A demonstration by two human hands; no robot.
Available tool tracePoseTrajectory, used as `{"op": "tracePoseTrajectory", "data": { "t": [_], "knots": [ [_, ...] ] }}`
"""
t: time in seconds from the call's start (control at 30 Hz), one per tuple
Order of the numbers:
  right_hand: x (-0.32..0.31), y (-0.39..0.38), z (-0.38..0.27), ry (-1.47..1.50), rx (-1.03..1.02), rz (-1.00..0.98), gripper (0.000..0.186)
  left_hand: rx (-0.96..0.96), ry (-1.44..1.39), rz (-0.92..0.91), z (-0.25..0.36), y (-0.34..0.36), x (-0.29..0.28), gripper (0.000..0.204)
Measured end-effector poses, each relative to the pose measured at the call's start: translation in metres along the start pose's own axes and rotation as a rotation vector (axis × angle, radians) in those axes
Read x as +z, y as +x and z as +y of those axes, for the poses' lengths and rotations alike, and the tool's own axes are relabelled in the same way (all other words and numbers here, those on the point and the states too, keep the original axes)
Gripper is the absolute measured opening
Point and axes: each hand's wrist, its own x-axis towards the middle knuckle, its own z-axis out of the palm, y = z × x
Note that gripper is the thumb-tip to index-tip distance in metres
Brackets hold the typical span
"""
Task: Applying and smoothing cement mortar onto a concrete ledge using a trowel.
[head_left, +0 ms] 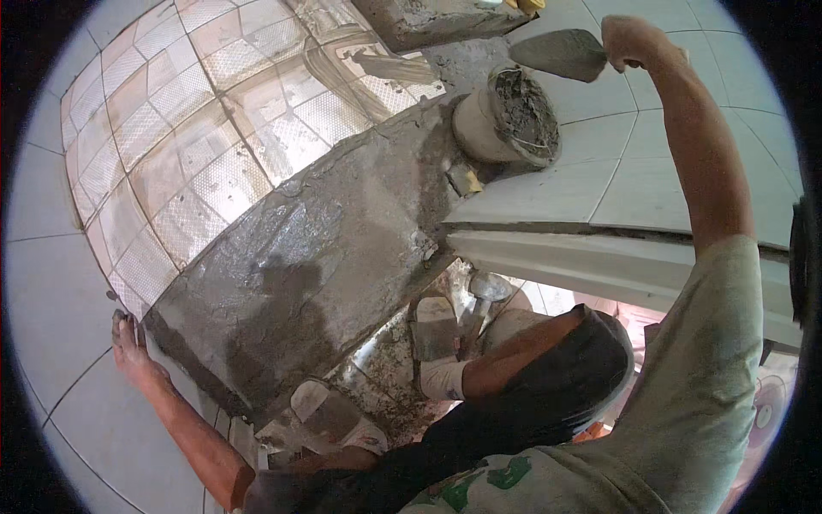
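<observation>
From where I stand, a crouching person's right hand (632,44), between one and two o'clock, is curled in a fist at the grip end of a grey trowel (561,55), whose blade points toward nine o'clock. A bucket (476,128) of wet mortar stands at that hand's eight o'clock, beneath the blade. The left hand (135,349), at eight o'clock, is beside the mortar bed (300,218); I cannot tell whether its fingers are spread or pinching anything. Patterned tiles (175,128) lie at ten o'clock. A green printed design (492,481) marks the pale shirt (685,360).
</observation>
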Motion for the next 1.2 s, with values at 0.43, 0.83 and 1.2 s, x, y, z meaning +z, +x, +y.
{"op": "tracePoseTrajectory", "data": {
  "t": [0.43,0.83,1.2],
  "knots": [
    [0.169,0.040,-0.149,-0.254,-0.081,0.029,0.016,-0.012,0.191,-0.014,-0.016,-0.013,-0.026,0.041],
    [0.245,0.077,-0.169,0.304,0.165,-0.140,0.018,-0.036,0.335,-0.120,-0.022,-0.011,0.005,0.040],
    [0.229,0.074,-0.160,0.668,0.094,-0.211,0.021,-0.010,0.242,-0.196,-0.007,-0.024,0.025,0.039]
  ]
}}
